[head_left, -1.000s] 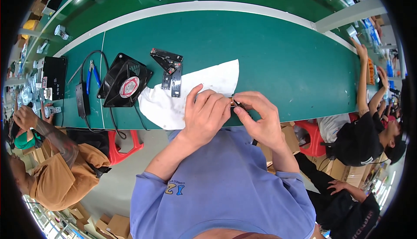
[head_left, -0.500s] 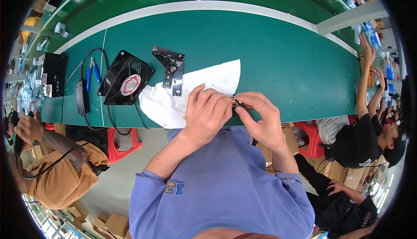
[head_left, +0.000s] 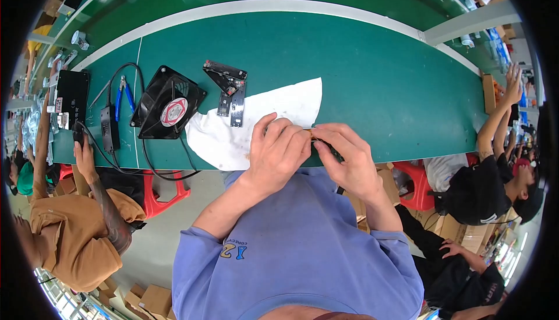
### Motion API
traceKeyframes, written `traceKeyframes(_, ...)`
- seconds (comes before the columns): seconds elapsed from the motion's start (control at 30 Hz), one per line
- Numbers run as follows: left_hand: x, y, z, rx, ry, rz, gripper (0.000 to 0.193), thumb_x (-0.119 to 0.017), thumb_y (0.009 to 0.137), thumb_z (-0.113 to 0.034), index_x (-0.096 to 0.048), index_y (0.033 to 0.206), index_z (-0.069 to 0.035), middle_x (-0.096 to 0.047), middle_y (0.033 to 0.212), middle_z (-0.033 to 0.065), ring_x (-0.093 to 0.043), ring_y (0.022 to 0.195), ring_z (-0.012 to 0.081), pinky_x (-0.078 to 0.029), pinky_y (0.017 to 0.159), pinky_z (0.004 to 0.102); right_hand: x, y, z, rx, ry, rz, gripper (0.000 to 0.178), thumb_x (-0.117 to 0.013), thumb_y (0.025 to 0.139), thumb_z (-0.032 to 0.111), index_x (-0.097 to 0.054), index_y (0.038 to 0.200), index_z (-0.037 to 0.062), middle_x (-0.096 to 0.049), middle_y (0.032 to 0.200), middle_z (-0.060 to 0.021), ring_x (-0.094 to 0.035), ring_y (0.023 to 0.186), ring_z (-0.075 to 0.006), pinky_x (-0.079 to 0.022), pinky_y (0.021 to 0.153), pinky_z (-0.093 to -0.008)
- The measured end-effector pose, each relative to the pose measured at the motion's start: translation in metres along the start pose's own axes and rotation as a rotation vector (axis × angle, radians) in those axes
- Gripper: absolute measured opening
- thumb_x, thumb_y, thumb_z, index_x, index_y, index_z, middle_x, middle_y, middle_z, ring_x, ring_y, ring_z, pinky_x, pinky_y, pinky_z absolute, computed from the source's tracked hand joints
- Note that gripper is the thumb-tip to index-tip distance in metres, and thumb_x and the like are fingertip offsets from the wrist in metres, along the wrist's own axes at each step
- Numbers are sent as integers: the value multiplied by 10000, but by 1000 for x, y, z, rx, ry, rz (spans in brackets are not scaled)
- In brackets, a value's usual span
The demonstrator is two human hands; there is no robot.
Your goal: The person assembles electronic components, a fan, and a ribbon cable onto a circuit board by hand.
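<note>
My left hand (head_left: 279, 148) and my right hand (head_left: 350, 160) meet at the near edge of the green table. Between their fingertips is a small orange and black part (head_left: 314, 134), mostly hidden by the fingers. Both hands are closed around it, the right in a pinch of thumb and forefinger. A white cloth (head_left: 212, 145) lies under and beside my left hand. Partly on its upper edge rests a dark flat circuit board strip (head_left: 237, 110), with black electronic pieces (head_left: 226, 75) just beyond it.
Left of the cloth stands a black cooling fan (head_left: 169, 103) with cords. Blue-handled cutters (head_left: 121, 100), a black power adapter (head_left: 109, 128) and a black box (head_left: 73, 90) are farther left. A co-worker's hand (head_left: 85, 160) is by that box. A white rail (head_left: 268, 7) borders the far side.
My hands stay nearly in place, with slight finger movement at the small part. The co-worker on the left has brought a hand and cable to the black box.
</note>
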State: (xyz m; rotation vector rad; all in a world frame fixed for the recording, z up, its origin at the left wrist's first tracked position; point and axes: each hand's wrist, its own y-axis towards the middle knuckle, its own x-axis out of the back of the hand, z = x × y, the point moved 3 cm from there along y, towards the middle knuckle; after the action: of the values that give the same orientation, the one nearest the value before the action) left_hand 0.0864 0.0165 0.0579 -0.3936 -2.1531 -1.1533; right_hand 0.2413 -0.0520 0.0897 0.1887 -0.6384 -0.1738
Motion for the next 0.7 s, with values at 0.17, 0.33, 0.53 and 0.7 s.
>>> traceKeyframes(0.17, 4, 3, 1, 4, -1, -2, 258, -825, 741, -39, -713, 965, -103, -689, 922, -6, -658, 950, 206, -458, 1082, 459, 0, 0, 4, 1, 1, 1, 270, -740, 926, -15, -716, 1195, -10, -721, 1162, -183, -731, 979, -338, -610, 807, -385)
traceKeyframes(0.33, 17, -1, -2, -9, 29, -56, 305, -832, 763, -62, -732, 1051, -81, -700, 1048, 25, -669, 1024, 256, -483, 1053, 467, 0, -1, 16, -207, 122, 55, 287, -757, 943, 10, -694, 1223, -14, -689, 1182, -148, -721, 999, -257, -610, 796, -346)
traceKeyframes(0.53, 39, -39, -23, 153, -444, -7, 446, -893, 740, 3, -698, 1141, 0, -686, 1183, 139, -689, 1056, 319, -573, 892, 409, -15, -19, 1, -463, 467, 44, 250, -777, 957, 10, -685, 1188, -24, -645, 1159, -104, -725, 1020, -181, -629, 842, -302)
traceKeyframes(0.7, 28, -47, -24, 304, -625, -31, 389, -808, 817, 134, -676, 1165, 22, -697, 1199, 170, -714, 1149, 326, -605, 942, 378, -21, -26, -6, -554, 625, 71, 220, -763, 978, 12, -682, 1178, -32, -638, 1146, -88, -726, 1044, -174, -630, 862, -296)
